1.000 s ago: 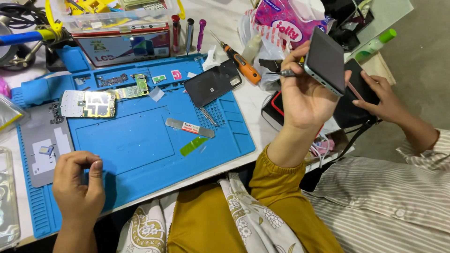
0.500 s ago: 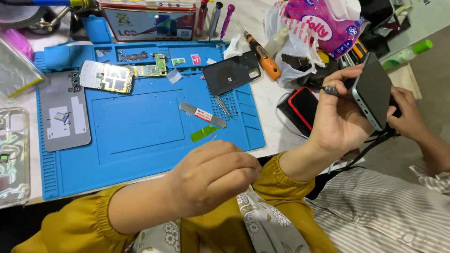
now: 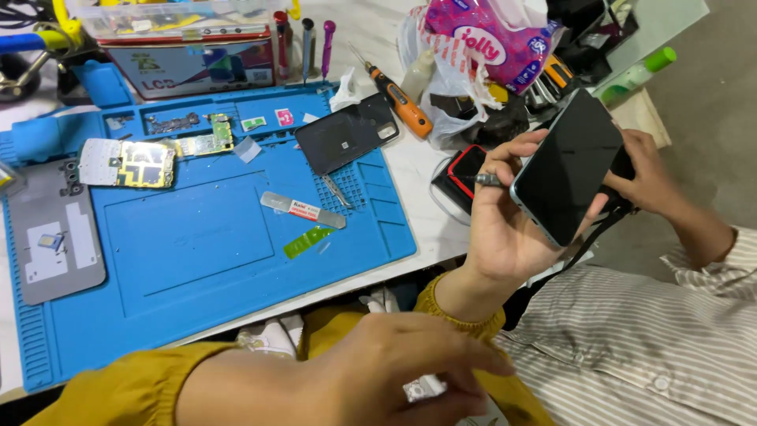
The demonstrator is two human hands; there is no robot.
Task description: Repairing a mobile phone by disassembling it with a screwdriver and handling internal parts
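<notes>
Right hand (image 3: 505, 229) grips a dark phone (image 3: 569, 167) tilted up, screen easy to see. Left hand (image 3: 394, 375) low near lap, fingers loosely curled, holding nothing visible. Another person's hand (image 3: 650, 177) touches the phone's far side.

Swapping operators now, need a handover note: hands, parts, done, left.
Right hand holds the dark-screened smartphone tilted, with a small metal tool against its edge; a striped-sleeved co-worker's hand also touches the phone. Left hand is low near the lap, blurred, grip unclear. Done: black back cover and circuit boards lie on the blue silicone mat. Left: phone not reassembled.
</notes>
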